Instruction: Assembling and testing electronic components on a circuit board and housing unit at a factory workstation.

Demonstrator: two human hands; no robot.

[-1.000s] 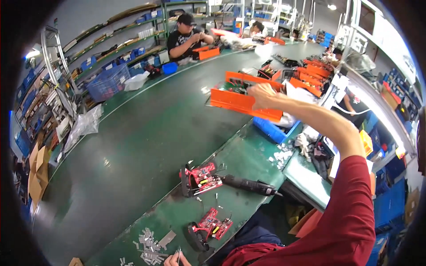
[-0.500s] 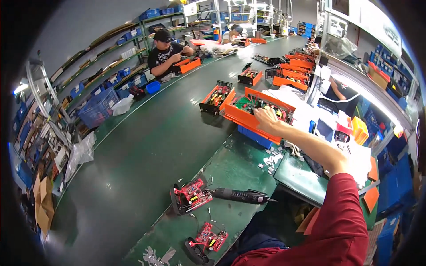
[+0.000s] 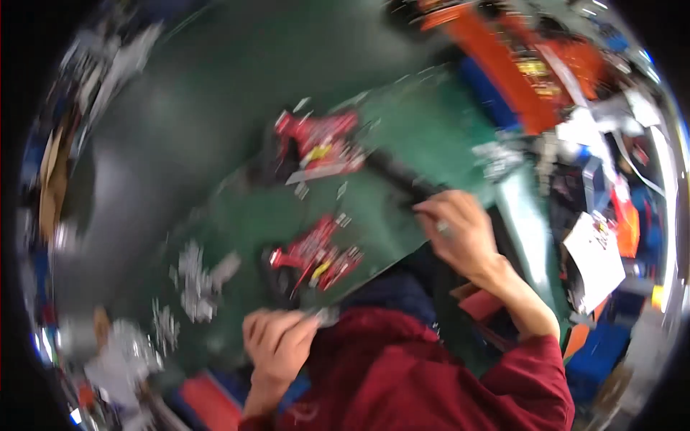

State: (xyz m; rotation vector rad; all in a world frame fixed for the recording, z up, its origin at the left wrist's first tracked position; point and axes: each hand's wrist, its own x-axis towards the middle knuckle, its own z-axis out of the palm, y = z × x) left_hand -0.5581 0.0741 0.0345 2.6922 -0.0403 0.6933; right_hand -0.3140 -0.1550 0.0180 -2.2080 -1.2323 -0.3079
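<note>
My left hand is at the near edge of the bench, fingers closed with a small grey piece at their tips, blurred. Curled fingers of my right hand are by the tool end of a black electric screwdriver; a small pale bit shows among them, too smeared to name. Whether this hand touches the screwdriver I cannot tell. Two red circuit boards with black end pieces lie on the bench: a farther board beside the screwdriver's other end, and a nearer board beyond my left hand.
Loose grey pieces are scattered at the left, with more small grey pieces at the right. An orange housing rests over a blue bin at far right. Near the right edge is a white sheet.
The view has swung down toward the near bench. My right hand has left the orange housing and come back to the screwdriver. My left hand has come into view with a small grey piece.
</note>
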